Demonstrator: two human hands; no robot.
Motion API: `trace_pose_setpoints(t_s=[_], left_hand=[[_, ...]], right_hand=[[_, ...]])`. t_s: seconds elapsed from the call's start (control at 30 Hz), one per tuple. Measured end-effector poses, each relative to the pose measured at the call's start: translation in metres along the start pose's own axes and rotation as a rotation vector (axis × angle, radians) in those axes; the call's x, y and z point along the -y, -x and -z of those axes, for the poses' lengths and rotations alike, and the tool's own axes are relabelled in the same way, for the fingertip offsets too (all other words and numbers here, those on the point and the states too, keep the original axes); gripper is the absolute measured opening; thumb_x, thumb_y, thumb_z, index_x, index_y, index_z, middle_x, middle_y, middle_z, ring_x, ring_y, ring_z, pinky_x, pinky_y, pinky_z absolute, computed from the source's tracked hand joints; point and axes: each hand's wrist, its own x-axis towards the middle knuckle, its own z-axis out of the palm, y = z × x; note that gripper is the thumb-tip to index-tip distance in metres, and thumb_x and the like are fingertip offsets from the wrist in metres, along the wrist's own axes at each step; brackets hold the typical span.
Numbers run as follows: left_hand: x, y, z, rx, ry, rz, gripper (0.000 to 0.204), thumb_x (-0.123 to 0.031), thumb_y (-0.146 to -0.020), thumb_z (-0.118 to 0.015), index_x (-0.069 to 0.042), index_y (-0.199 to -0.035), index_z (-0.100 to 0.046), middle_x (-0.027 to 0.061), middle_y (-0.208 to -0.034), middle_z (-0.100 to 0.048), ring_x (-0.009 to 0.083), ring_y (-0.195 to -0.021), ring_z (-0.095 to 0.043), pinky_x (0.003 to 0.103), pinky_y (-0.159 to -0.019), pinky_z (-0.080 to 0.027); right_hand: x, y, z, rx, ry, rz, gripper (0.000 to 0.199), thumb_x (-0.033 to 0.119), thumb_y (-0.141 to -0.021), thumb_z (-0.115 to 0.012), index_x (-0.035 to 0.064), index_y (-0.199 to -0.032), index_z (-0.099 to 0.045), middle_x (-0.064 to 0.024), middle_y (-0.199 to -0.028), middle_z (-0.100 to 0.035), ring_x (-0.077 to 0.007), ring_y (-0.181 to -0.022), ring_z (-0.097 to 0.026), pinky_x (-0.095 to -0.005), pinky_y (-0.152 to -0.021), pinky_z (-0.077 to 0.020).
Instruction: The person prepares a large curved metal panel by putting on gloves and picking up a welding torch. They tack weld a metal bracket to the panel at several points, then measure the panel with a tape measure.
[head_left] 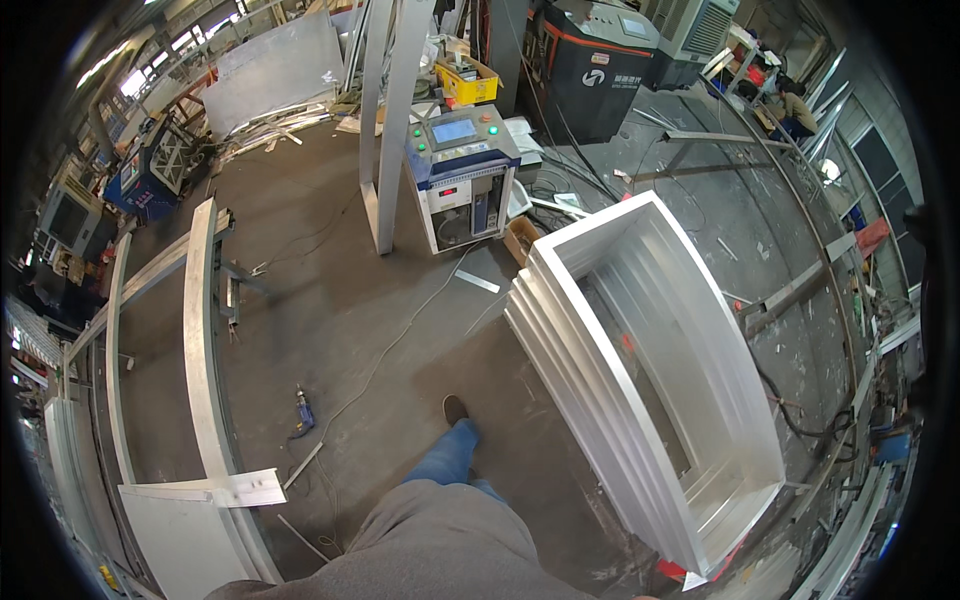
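Observation:
Neither of my hands is in the picture; only my grey top, a blue trouser leg (445, 455) and one shoe (455, 408) show at the lower middle. To my right stands a large silver rectangular metal frame (585, 365) with stepped outer sides and an open middle. On my left is a metal work stand (203, 350) made of long bars. A flat sheet (185, 540) and a short angled metal piece (255, 488) lie at its near end. Between the stand and my foot, a blue power drill (304, 412) rests on the floor.
Ahead are a control unit (463, 165) with a small screen, an upright metal frame (378, 150), a yellow bin (468, 87) and a black machine (590, 75). A cable (375, 365) runs across the floor. Another person (795, 112) crouches at the far right.

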Motion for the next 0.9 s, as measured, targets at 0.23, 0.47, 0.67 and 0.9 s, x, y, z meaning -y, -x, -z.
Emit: trace_pose_setpoints(t_s=[0.23, 0.47, 0.67, 0.9], left_hand=[[-0.06, -0.004, 0.014, -0.055, 0.19, 0.015, 0.032, -0.033, -0.101, -0.061, -0.004, -0.094, -0.073, 0.0127, -0.079, -0.07, 0.0238, -0.069, -0.066, 0.037, -0.064, -0.051], [-0.043, 0.032, -0.009, -0.161, 0.496, 0.098, 0.032, -0.033, -0.102, -0.06, -0.004, -0.094, -0.073, 0.0117, -0.078, -0.07, 0.0223, -0.067, -0.065, 0.036, -0.062, -0.051], [-0.001, 0.079, -0.088, -0.2, 0.784, 0.296, 0.032, -0.033, -0.102, -0.059, -0.004, -0.094, -0.073, 0.0108, -0.077, -0.069, 0.021, -0.065, -0.065, 0.035, -0.06, -0.051], [-0.01, 0.127, -0.211, -0.134, 1.102, 0.47, 0.033, -0.032, -0.103, -0.059, -0.004, -0.093, -0.072, 0.0098, -0.076, -0.069, 0.0195, -0.063, -0.065, 0.033, -0.058, -0.05]], right_hand=[[0.101, -0.016, 0.007, -0.003, -0.078, -0.001, 0.032, 0.03, -0.096, -0.066, -0.0008, -0.099, -0.073, -0.0107, -0.077, -0.069, -0.0223, -0.078, -0.064, -0.0466, -0.068, -0.0485], [0.18, -0.043, 0.03, 0.044, -0.02, 0.12, 0.035, 0.032, -0.098, -0.065, -0.0025, -0.099, -0.072, -0.01, -0.075, -0.068, -0.0207, -0.076, -0.062, -0.0461, -0.068, -0.0471], [0.219, -0.07, 0.067, 0.1, 0.08, 0.243, 0.038, 0.033, -0.1, -0.064, -0.004, -0.098, -0.071, -0.0095, -0.072, -0.067, -0.0194, -0.075, -0.061, -0.0457, -0.068, -0.0459], [0.271, -0.109, 0.122, 0.192, 0.205, 0.406, 0.041, 0.034, -0.102, -0.063, -0.0058, -0.098, -0.071, -0.0088, -0.07, -0.066, -0.0178, -0.073, -0.059, -0.0452, -0.067, -0.0445]])
